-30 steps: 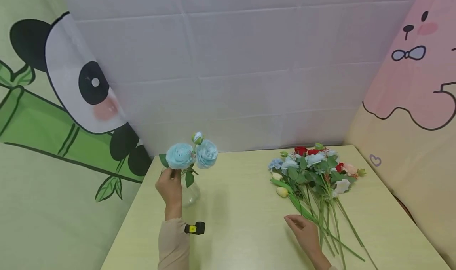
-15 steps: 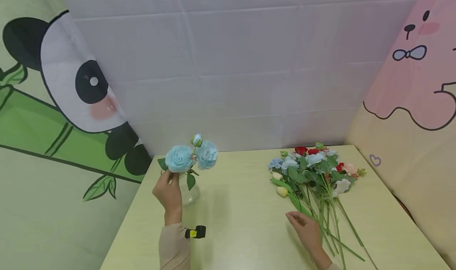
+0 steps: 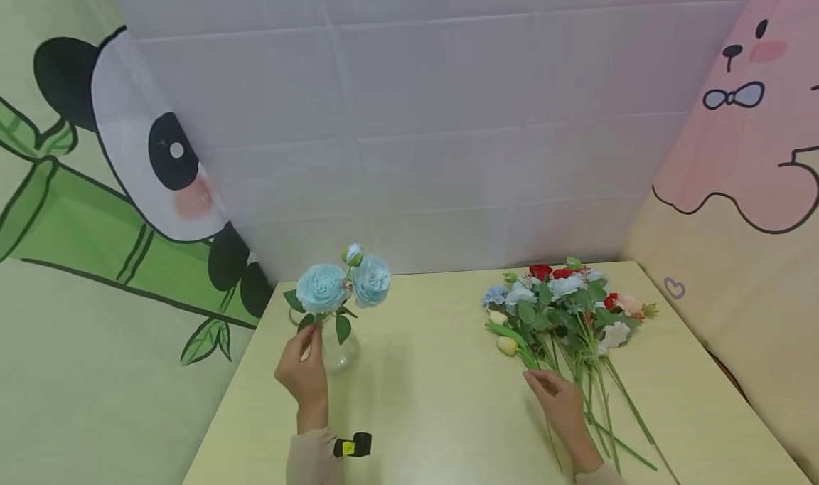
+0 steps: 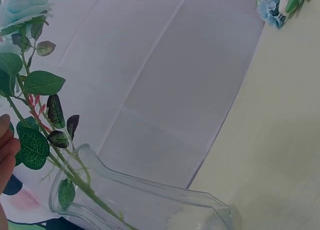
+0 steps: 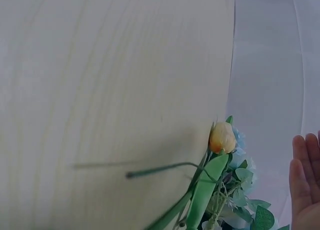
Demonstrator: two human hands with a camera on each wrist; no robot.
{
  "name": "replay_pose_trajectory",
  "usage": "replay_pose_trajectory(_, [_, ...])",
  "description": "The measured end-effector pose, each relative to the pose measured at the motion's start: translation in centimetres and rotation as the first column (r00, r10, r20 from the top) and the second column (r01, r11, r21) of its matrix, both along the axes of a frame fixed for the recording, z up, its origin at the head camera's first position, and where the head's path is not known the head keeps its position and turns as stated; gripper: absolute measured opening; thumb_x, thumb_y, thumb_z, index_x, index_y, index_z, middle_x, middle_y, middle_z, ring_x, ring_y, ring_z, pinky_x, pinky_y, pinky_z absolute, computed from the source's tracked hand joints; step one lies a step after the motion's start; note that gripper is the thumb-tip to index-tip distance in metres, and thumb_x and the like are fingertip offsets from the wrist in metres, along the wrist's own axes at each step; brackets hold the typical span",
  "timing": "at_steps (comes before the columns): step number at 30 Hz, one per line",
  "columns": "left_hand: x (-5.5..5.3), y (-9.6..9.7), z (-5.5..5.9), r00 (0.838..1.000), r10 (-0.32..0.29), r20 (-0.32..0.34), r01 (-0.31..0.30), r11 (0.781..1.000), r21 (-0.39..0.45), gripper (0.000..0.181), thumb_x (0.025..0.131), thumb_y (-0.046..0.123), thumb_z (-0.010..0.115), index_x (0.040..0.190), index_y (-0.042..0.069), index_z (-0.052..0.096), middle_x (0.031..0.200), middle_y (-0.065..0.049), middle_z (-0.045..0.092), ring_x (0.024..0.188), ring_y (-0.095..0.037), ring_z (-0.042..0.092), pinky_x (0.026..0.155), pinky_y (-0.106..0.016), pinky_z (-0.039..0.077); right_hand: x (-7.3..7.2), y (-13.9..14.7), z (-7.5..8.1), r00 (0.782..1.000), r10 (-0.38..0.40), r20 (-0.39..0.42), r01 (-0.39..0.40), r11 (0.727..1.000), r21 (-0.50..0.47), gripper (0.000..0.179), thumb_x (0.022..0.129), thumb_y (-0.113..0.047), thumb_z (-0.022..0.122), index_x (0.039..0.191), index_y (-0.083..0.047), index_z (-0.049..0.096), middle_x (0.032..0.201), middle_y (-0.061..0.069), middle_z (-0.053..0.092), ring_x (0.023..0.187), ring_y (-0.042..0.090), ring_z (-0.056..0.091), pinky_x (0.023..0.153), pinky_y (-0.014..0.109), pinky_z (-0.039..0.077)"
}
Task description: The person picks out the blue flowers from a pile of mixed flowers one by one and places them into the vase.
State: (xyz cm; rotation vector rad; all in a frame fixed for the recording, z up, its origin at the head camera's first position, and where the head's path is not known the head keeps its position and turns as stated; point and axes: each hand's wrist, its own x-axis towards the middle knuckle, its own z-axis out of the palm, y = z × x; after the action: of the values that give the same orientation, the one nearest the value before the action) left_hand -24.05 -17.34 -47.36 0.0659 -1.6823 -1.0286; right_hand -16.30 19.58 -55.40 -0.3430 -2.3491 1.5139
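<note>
A pale blue artificial flower (image 3: 322, 288), with 2 full blooms and 1 bud, is set in a clear glass vase (image 3: 342, 355) on the left side of a pale yellow table (image 3: 435, 371). In the head view, the left hand (image 3: 303, 371) covers much of the vase and the lower stem. The left wrist view shows what is hidden there: the green stem (image 4: 80, 182) passing through the vase's mouth and down inside the glass, with leaves and a small red sprig (image 4: 40, 110) above the rim. That view cuts off the blooms, which the head view shows whole.

The flower's long axis runs upward, blooms at the top, stem slanting down into the vase. The left hand's fingertips come up against leaves just below the nearer bloom; I cannot tell whether they grip anything. A black device (image 3: 355, 444) sits at the left sleeve (image 3: 313, 464).

Well apart, on the right, lies a heap of artificial flowers (image 3: 563, 300) in red, blue, white and pink, blooms away from the person, stems toward the near edge. The right hand (image 3: 563, 407) is beside it, fingers relaxed and grasping nothing visible, blocking part of the stems. The right wrist view shows a yellow tulip (image 5: 222, 138) and 1 thin stem end (image 5: 160, 170) jutting out over the table.
</note>
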Motion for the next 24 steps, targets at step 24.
replay_pose_trajectory(24, [1.4, 2.7, -6.0, 0.99, -0.121, 0.072, 0.134, 0.966, -0.222, 0.013, 0.068, -0.007, 0.074, 0.078, 0.002, 0.071, 0.071, -0.01, 0.069, 0.061, -0.02, 0.064, 0.064, -0.007, 0.048, -1.0, 2.1, 0.8, 0.999, -0.04, 0.003, 0.04, 0.998, 0.053, 0.024, 0.084, -0.029, 0.067, 0.096, -0.009, 0.071, 0.091, 0.009, 0.072, 0.068, -0.012, 0.057, 0.059, 0.016, 0.048])
